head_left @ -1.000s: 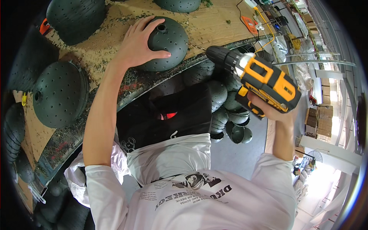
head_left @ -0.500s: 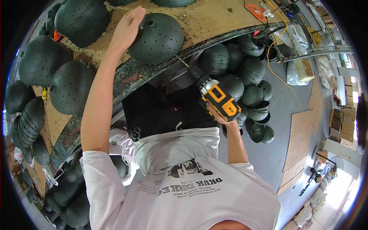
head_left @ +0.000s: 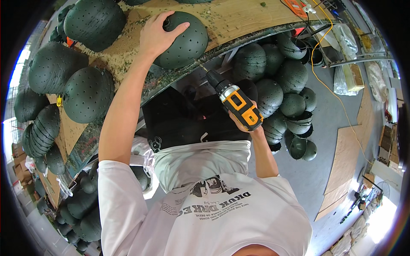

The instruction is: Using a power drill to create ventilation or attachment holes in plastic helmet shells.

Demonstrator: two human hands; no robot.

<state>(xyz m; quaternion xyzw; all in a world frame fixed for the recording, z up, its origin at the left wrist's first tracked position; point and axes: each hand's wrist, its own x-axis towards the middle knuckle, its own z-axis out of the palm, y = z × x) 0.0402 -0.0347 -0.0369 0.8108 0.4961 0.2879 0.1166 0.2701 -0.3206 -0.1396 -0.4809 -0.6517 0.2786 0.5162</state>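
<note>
A dark green, dome-shaped bowl point(head_left: 186, 42) dotted with small holes rests upside down at the table's near edge. My left hand point(head_left: 159, 36) grips it from the left, thumb on its top and fingers spread toward its far side. A yellow and black cordless drill point(head_left: 240, 105) is in my right hand point(head_left: 241, 120), which is closed round the handle. The drill's thin bit point(head_left: 200, 64) points up and left at the bowl's lower rim. Its tip is at the rim; whether it has entered the plastic I cannot tell.
Stacked perforated bowls point(head_left: 88, 94) crowd the table's left side. More bowls point(head_left: 270, 97) are piled below the table at the right. Green shavings lie on the tabletop point(head_left: 232, 21). A yellow cord point(head_left: 321, 85) runs down to the floor, near flat cardboard point(head_left: 341, 164).
My left hand has shifted onto the bowl's top, its thumb now spread across it. The bowl seems turned, its large hole now by the fingers. The drill stays near the rim.
</note>
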